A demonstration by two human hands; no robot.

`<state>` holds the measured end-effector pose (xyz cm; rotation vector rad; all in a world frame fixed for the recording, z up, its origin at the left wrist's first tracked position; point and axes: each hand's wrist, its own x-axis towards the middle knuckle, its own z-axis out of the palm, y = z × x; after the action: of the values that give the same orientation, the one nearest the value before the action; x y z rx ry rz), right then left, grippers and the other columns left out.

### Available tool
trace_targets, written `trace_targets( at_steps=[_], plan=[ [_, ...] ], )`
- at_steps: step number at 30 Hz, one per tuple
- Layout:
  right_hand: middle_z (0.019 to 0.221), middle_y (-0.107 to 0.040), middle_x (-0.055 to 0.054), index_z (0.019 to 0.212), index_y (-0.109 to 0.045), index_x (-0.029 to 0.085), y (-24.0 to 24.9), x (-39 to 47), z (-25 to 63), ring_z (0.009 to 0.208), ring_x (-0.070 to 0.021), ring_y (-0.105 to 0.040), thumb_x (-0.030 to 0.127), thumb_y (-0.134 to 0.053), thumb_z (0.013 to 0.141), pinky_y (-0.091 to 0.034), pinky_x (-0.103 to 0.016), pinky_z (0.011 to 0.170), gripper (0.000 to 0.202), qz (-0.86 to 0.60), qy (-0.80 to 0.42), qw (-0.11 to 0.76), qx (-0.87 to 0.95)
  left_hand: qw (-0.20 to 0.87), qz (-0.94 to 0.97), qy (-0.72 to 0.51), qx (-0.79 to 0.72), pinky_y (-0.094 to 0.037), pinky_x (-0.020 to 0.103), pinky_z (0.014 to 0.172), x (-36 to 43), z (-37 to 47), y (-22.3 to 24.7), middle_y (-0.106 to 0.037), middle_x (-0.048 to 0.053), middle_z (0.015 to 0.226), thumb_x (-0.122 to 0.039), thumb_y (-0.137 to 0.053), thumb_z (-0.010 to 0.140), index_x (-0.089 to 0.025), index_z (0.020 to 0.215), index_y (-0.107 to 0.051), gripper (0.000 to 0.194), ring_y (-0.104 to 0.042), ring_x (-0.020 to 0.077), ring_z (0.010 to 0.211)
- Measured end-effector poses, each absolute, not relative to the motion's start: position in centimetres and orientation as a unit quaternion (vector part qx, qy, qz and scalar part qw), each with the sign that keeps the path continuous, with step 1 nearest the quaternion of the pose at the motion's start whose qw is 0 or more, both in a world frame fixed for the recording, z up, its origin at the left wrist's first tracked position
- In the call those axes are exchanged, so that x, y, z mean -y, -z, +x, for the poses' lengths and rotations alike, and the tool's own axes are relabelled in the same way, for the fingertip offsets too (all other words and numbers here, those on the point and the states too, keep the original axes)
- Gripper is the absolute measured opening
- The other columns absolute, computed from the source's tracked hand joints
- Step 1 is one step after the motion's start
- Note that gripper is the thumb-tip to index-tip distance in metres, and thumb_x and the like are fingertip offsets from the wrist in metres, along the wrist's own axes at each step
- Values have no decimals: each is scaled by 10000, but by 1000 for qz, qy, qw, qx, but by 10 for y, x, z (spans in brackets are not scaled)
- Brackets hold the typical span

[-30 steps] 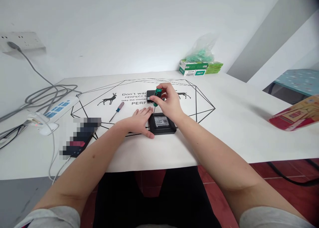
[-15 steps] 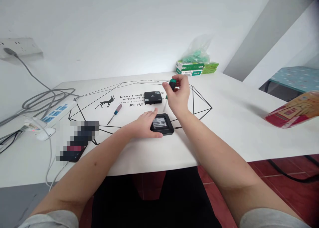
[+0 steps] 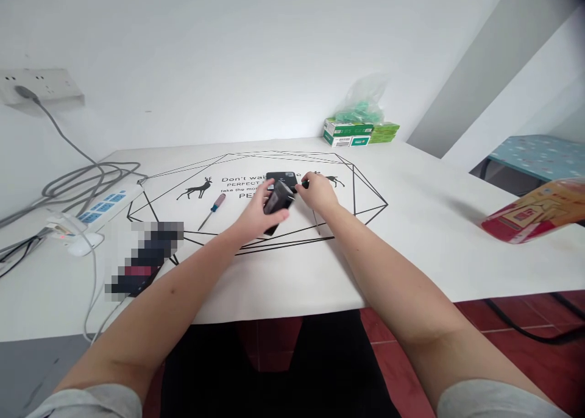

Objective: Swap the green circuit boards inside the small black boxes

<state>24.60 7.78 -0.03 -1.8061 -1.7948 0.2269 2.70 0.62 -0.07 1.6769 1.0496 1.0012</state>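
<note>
My left hand [image 3: 256, 216] is closed around a small black square box [image 3: 278, 206], which it holds tilted up on edge above the table; the box looks slightly blurred. Behind it a second flat black box [image 3: 282, 177] lies on the table, partly covered by my fingers and the held box. My right hand [image 3: 320, 192] grips a screwdriver [image 3: 316, 222] just right of both boxes. Its thin shaft points down toward the tabletop, and most of its handle is hidden by the fingers. Another screwdriver [image 3: 214, 207] with a reddish and blue handle lies to the left.
A pixelated dark phone-like object [image 3: 150, 253] lies at the left, near a power strip [image 3: 103, 208] and coiled grey cables [image 3: 91, 177]. Green-and-white boxes [image 3: 350, 131] with a plastic bag stand against the wall. A red and yellow package [image 3: 525, 214] is at the right.
My left hand has lifted the black box off the table and tipped it upright. My right hand has lowered with the screwdriver, turning its shaft toward me.
</note>
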Motion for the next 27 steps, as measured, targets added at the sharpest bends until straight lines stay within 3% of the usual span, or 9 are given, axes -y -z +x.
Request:
trace_targets(
  at_steps=[3, 6, 9, 12, 16, 19, 24, 27],
  plan=[
    [1224, -763, -172, 1154, -735, 176, -2, -75, 244, 1145, -306, -700, 317, -664, 998, -539, -395, 940, 222, -686, -120, 254, 671, 546, 501, -538, -402, -547, 550, 1098, -19, 21, -1, -589, 110, 1404, -488, -909, 750, -378, 1619, -379, 1024, -611, 347, 1345],
    [1179, -787, -157, 1138, -749, 180, -3, -73, 243, 1110, -291, -717, 330, -661, 1007, -532, -368, 883, 218, -691, -141, 240, 667, 565, 380, -632, -371, -602, 561, 991, -31, 13, -1, -636, 28, 1170, -382, -943, 708, -416, 1491, -475, 912, -670, 300, 1173],
    [1176, -797, -160, 1135, -764, 174, -1, -73, 242, 1084, -283, -726, 321, -662, 1008, -523, -353, 838, 220, -694, -152, 229, 665, 574, 310, -672, -350, -628, 595, 960, -42, 1, 2, -634, -2, 1055, -315, -945, 717, -347, 1256, -574, 655, -689, 245, 983],
    [1204, -799, -162, 1155, -772, 174, 1, -74, 242, 1094, -284, -726, 317, -669, 1004, -513, -343, 803, 232, -699, -162, 217, 662, 588, 262, -687, -337, -637, 630, 970, -53, -8, 8, -649, 26, 1046, -325, -914, 811, -285, 1121, -575, 462, -726, 257, 962],
    [1235, -798, -155, 1159, -774, 178, 2, -76, 243, 1097, -278, -728, 327, -678, 1006, -502, -328, 766, 233, -707, -172, 203, 655, 589, 195, -706, -341, -601, 665, 1057, -61, -11, 12, -695, 44, 1181, -116, -785, 917, -330, 1284, -535, 493, -763, 250, 1080],
    [1254, -797, -146, 1157, -771, 188, 3, -77, 243, 1106, -272, -730, 338, -680, 1010, -499, -320, 759, 229, -710, -175, 199, 652, 594, 183, -696, -359, -610, 624, 1083, -64, -8, 14, -708, 46, 1186, -3, -689, 941, -326, 1356, -526, 551, -782, 235, 1096],
    [1251, -799, -132, 1149, -766, 203, 5, -78, 244, 1090, -259, -734, 354, -688, 1002, -507, -310, 772, 224, -710, -174, 193, 654, 559, 203, -698, -400, -661, 509, 1051, -66, -4, 17, -662, -2, 1002, 47, -578, 991, -299, 1326, -534, 483, -784, 158, 951],
    [1251, -799, -133, 1165, -765, 203, 5, -78, 244, 1089, -264, -733, 361, -687, 999, -507, -312, 773, 242, -709, -172, 190, 657, 494, 255, -693, -459, -677, 463, 1021, -71, -4, 23, -640, -5, 1003, 66, -551, 984, -281, 1269, -530, 450, -770, 133, 930]
  ],
)
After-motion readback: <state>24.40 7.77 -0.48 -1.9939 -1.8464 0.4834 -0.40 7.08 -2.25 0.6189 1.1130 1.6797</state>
